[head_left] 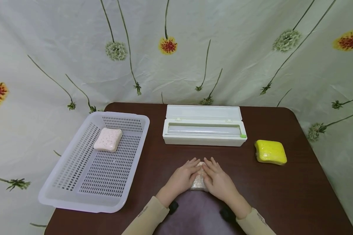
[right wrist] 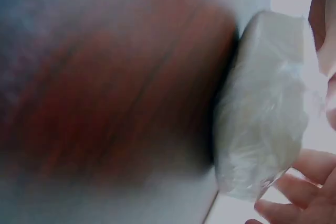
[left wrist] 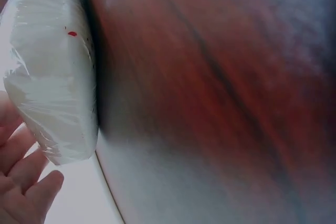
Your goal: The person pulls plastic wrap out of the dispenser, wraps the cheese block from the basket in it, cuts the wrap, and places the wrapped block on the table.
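Observation:
A pale sponge-like block [head_left: 198, 182] wrapped in clear film lies on the table in front of the person. Wrinkled, shiny film covers its sides in both wrist views, and a red fleck [left wrist: 72, 34] shows on it in the left wrist view. My left hand [head_left: 180, 178] rests on the block's left part with fingers extended. From the other side my right hand [head_left: 220, 181] touches its top, fingers also fairly straight. Between them, part of the film-covered top stays visible. Fingers [right wrist: 299, 192] appear beside the block's far end in the right wrist view.
Beyond the hands stands a white cling film dispenser [head_left: 204, 141], lid raised, with a film roll inside. To the left, a white perforated basket [head_left: 135, 173] holds a pink speckled block [head_left: 108, 139]. A yellow wrapped block [head_left: 271, 152] lies to the right on the dark table [head_left: 305, 195].

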Demonstrator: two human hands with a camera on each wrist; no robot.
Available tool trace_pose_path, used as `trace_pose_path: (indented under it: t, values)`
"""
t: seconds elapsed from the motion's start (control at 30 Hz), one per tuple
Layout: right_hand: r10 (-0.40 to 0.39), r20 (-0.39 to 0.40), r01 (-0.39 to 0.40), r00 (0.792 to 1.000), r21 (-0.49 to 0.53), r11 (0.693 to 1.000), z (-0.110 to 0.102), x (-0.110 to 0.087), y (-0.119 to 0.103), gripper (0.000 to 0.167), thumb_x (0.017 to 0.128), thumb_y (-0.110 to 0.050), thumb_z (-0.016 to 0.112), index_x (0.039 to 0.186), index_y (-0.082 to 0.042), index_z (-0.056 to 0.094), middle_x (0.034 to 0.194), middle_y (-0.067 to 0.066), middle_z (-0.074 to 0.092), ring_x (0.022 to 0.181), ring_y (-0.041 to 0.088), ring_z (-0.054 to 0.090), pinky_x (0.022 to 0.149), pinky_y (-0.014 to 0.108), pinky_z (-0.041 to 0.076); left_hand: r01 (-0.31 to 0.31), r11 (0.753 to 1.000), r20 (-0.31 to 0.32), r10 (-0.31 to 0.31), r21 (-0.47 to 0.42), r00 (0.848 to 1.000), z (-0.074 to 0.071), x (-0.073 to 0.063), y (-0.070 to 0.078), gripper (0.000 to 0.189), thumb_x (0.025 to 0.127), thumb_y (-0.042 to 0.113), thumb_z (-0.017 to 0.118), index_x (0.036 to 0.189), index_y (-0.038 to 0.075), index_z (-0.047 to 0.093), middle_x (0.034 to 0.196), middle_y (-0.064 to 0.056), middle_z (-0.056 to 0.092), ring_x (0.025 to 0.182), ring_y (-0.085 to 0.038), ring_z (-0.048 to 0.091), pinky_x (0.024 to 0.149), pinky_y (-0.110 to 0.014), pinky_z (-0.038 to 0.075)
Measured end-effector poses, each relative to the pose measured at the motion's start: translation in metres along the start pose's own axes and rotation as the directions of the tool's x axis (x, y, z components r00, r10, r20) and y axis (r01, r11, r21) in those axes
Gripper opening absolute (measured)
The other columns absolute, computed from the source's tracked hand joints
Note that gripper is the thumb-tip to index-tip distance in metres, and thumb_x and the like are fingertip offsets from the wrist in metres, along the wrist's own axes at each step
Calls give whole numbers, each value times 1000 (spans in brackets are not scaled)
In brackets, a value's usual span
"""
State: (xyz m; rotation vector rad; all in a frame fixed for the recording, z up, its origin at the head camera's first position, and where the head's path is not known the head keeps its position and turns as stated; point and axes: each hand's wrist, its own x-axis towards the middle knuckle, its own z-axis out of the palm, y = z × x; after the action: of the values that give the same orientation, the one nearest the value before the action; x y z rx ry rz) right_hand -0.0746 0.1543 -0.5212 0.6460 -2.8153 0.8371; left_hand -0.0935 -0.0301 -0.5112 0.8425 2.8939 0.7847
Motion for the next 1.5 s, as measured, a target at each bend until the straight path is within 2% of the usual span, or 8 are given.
trace_pose_path:
  t: [0.17, 0.33, 0.6, 0.8, 1.07, 1.33, 1.43, 1.5]
  values:
    - [-87, -76, 76, 993, -141, 987, -1, -11, -12, 46, 87, -23, 73, 122, 7, 66, 136, 22, 58, 130, 38, 53, 104, 49, 46, -22, 999, -11, 22, 26, 1000, 1, -1, -1, 31, 97, 12, 62, 127, 5, 66, 142, -11, 56, 139, -28, 46, 110, -42, 42]
    - [-226, -226, 186, 948, -186, 965, 0, -24, -27, 33, 74, -12, 83, 103, 1, 75, 113, 15, 72, 112, 33, 67, 90, 42, 56, -17, 1000, -50, 17, 1, 999, 0, 0, -3, 29, 95, 12, 65, 123, 5, 68, 137, -12, 59, 133, -30, 51, 106, -41, 47]
    - [-236, -117, 204, 965, -231, 951, 7, -39, -36, 47, 66, -11, 90, 108, 3, 72, 123, 18, 68, 117, 33, 63, 94, 43, 54, 118, 969, -53, -132, -215, 990, -4, 5, -11, 23, 100, 11, 56, 118, 13, 71, 137, -11, 57, 128, -31, 53, 102, -48, 48]
    - [-229, -132, 199, 964, -210, 957, 11, -39, -32, 54, 59, 0, 90, 109, 0, 70, 125, 15, 67, 118, 33, 63, 96, 46, 52, 109, 984, 38, -105, -139, 994, -4, 5, -14, 33, 96, 2, 54, 119, 17, 72, 142, -12, 55, 132, -32, 52, 106, -49, 45]
    - [-281, -233, 248, 931, -163, 955, 11, -28, -19, 37, 65, 10, 83, 95, -5, 68, 110, 10, 68, 108, 29, 65, 94, 37, 54, 51, 996, 28, -49, -77, 998, -5, 4, -13, 34, 96, 6, 53, 122, 19, 71, 127, -9, 59, 116, -28, 57, 96, -43, 49]
    - [-59, -277, 98, 959, 128, 987, -10, -22, -7, 45, 72, 13, 79, 111, -7, 69, 118, 5, 70, 109, 22, 68, 82, 31, 58, 149, 927, -16, -165, -343, 986, -19, 4, -15, 25, 101, 30, 54, 115, 18, 72, 119, -6, 55, 101, -19, 53, 81, -32, 46]
    - [118, -213, -33, 970, 365, 930, -21, -19, -5, 44, 79, 13, 73, 117, -8, 68, 119, 6, 70, 107, 17, 68, 82, 28, 58, 170, 863, -10, -198, -475, 980, -25, 6, -14, 25, 101, 34, 55, 108, 18, 72, 119, -4, 62, 100, -18, 58, 82, -29, 46]
    - [251, -122, -156, 960, 512, 845, -26, -17, -4, 38, 84, 10, 69, 119, -6, 67, 118, 10, 70, 104, 11, 66, 82, 24, 57, 200, 825, 35, -215, -528, 976, -26, 7, -13, 23, 100, 35, 57, 109, 19, 71, 118, -2, 67, 103, -17, 61, 84, -27, 47]
